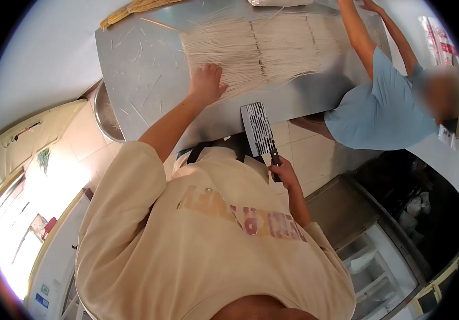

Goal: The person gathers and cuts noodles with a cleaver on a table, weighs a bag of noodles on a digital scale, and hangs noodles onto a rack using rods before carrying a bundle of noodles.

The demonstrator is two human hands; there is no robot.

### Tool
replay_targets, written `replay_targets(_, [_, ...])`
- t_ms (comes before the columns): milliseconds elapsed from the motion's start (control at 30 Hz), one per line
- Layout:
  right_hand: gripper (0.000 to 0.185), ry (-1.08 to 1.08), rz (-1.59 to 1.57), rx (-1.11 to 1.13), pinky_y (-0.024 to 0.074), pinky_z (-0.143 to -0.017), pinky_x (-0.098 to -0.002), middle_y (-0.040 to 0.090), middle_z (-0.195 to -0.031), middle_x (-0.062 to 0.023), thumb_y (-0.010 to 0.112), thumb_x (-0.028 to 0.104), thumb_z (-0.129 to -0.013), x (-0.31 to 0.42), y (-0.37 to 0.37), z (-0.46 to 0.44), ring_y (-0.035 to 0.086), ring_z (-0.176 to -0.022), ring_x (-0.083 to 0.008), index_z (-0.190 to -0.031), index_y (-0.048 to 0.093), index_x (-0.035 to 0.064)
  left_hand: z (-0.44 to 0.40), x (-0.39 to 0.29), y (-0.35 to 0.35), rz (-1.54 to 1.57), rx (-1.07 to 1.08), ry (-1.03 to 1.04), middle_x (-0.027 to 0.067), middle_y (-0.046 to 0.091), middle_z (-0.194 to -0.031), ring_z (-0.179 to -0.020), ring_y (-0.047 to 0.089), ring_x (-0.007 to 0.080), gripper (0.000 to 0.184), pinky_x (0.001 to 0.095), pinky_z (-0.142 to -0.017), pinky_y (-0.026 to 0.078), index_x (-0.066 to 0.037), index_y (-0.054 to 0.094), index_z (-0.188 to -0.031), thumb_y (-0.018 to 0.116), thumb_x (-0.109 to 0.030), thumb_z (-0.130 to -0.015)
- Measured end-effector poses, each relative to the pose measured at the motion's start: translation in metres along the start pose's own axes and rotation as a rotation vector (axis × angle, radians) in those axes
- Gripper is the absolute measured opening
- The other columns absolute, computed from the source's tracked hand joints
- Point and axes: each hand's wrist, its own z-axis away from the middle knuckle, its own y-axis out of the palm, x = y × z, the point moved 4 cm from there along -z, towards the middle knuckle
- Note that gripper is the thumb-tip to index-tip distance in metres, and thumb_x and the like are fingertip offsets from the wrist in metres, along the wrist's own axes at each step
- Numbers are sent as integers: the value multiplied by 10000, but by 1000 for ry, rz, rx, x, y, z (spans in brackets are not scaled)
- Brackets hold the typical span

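Note:
Dried noodles [224, 56], pale, thin and straight, lie in a wide layer across the metal table. My left hand [206, 85] rests on the near left edge of this layer, its fingers bent over the strands and the thumb apart. Beside my body, my right hand [284, 173] is closed around the dark handle of a cleaver [258, 128]. The cleaver's broad blade points up toward the table's near edge, apart from the noodles, and shows a black and light streaked pattern. Two dark, ragged lines run across the noodle layer.
Broken noodle bits lie on the left of the metal table [133, 69]. A straw bundle [139, 9] is at the back left. A metal bowl [101, 109] sits below the left edge. At right, a person in a blue shirt [368, 117] reaches over the table's far end.

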Motion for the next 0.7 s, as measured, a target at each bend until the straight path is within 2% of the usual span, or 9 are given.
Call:
replay_targets(33, [206,0,-11,5,389,-445,-268,513,-642,13,714,49,-766,-1,3,-4,472,-473,-104,-823,518,73,11,-7,-3,-85,31,-28,113,480,-1381,-1318,413,287,701,445,-1065,364,-30,485,-1362,652,-476,-847])
replay_targets(133, [198,-84,34,-11,398,-455,-267,524,-643,12,745,89,-781,26,20,-33,497,-490,-106,-803,549,76,27,-15,-2,-132,-69,20,147,382,-1477,-1399,319,299,971,470,-1111,302,16,345,-1462,680,-576,-769])
replay_targets(267, [213,-214,-42,85,384,-425,-273,516,-631,13,746,115,-798,79,55,-93,504,-482,-105,-832,538,90,16,-9,10,-249,-84,-19,163,342,-1507,-1430,280,293,1022,472,-1128,274,26,301,-1483,707,-541,-736])
replay_targets(367, [203,-224,-185,194,381,-411,-274,510,-629,24,738,107,-803,133,82,-102,499,-473,-110,-834,537,106,-17,10,4,-230,-199,-71,163,445,-1416,-1360,384,287,898,449,-1098,312,17,388,-1429,722,-443,-734])
replay_targets(433, [199,-208,-215,227,386,-402,-278,492,-610,33,732,101,-803,141,85,-109,493,-462,-115,-844,537,112,-42,28,8,-259,-150,-100,130,549,-1271,-1226,499,265,695,425,-1058,350,-2,481,-1343,703,-321,-767])
replay_targets(467, [196,-179,-213,239,384,-406,-282,494,-604,30,734,106,-803,143,84,-109,492,-458,-114,-835,540,110,-48,36,4,-354,-314,-33,54,584,-1098,-1105,543,215,428,387,-919,414,-45,567,-1192,651,-212,-806])
replay_targets(533, [194,-149,-207,252,381,-410,-285,497,-597,27,735,111,-803,140,75,-113,490,-454,-112,-826,542,107,-63,49,-2,-388,-212,-41,55,588,-1105,-1097,557,216,385,383,-906,429,-60,574,-1171,643,-200,-819])
replay_targets(633, [203,-237,81,198,396,-441,-278,527,-608,-4,729,208,-829,127,50,-122,507,-471,-113,-870,567,92,-70,59,-15,-399,-87,-37,70,607,-1097,-1058,597,226,301,382,-875,468,-74,588,-1105,636,-155,-819])
replay_targets(700, [251,-231,474,42,405,-460,-264,550,-634,-12,716,292,-850,120,25,-124,504,-481,-94,-894,593,77,-71,62,-23,-385,-75,-29,84,622,-1082,-1027,624,236,261,385,-857,492,-73,594,-1059,636,-122,-807])
